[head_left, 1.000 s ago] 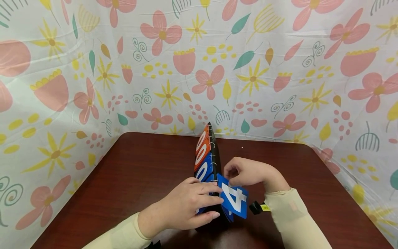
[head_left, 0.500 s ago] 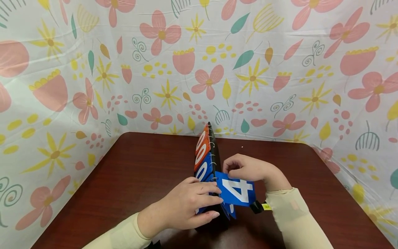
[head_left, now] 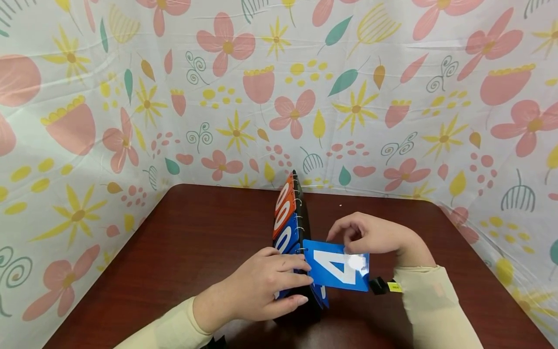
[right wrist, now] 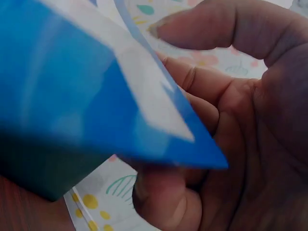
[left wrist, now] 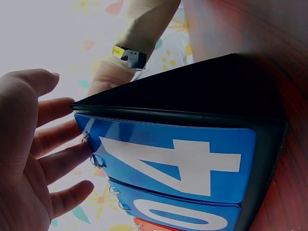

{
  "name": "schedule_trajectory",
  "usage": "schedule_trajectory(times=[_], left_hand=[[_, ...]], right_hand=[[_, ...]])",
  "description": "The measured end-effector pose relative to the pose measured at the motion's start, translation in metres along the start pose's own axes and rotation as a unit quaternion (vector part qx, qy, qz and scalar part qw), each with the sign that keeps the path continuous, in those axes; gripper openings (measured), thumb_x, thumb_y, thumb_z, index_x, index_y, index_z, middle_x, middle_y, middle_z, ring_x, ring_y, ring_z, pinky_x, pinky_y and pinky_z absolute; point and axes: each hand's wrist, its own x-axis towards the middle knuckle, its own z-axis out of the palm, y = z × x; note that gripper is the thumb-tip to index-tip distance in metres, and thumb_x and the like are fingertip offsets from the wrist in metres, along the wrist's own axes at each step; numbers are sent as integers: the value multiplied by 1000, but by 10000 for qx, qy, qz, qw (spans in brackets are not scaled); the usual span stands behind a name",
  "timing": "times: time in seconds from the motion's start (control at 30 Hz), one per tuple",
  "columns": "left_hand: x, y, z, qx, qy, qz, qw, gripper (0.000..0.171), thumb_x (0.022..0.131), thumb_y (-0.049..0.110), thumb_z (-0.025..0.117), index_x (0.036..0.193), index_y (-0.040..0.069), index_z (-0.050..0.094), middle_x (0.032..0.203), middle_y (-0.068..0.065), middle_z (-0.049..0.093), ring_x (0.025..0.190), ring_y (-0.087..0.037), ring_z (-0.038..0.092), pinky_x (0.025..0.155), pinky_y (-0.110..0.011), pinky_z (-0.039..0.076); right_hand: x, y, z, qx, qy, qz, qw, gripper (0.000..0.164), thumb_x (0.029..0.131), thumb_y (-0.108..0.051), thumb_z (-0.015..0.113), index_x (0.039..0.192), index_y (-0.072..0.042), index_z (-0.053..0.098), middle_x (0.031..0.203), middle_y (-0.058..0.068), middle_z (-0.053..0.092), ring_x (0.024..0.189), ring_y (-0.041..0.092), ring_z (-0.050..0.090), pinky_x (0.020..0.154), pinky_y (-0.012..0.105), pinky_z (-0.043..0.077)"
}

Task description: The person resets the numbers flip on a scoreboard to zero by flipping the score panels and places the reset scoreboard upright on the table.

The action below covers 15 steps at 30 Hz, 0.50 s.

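Note:
A flip scoreboard (head_left: 305,300) stands on the table, its ringed spine running away from me. My left hand (head_left: 261,286) rests over the near end of its top edge, fingers spread; the left wrist view shows these fingers (left wrist: 67,161) fairly straight beside the rings. A blue number card (head_left: 335,266) marked 4 sticks out to the right from the rings. My right hand (head_left: 375,235) holds its outer part with loosely curled fingers. In the right wrist view a fingertip (right wrist: 161,192) touches beneath the card (right wrist: 82,96), which hides part of the other fingers.
On the board's left face hang blue and orange cards (head_left: 283,213) with white zeros, and another blue 4 (left wrist: 192,166). The dark wooden table (head_left: 209,218) meets a flowered cloth (head_left: 296,97) at the back and sides. A black wrist device (head_left: 378,286) shows by my right sleeve.
The blue 4 card has swung from hanging down on the right side up to sticking out level. My right hand has moved right with it; my left hand has stayed put.

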Motion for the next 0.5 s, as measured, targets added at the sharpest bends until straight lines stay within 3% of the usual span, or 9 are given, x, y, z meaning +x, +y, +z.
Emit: schedule_trajectory(times=[0.3,0.5], left_hand=[[0,-1,1,264,244,227,9991,35,104,42,61,122,22,83,127,5,77,128,-10,69,96,-31,52],[0,-2,1,325,328,332,9984,34,104,40,62,122,21,83,125,5,79,129,-12,70,97,-33,53]], right_hand=[[-9,9,-9,594,292,-826,9944,29,97,5,63,124,-1,71,85,10,77,70,23,72,66,39,62],[-11,6,-9,1374,705,-1096,9819,25,100,7,56,118,2,72,87,14,76,70,25,69,65,37,60]])
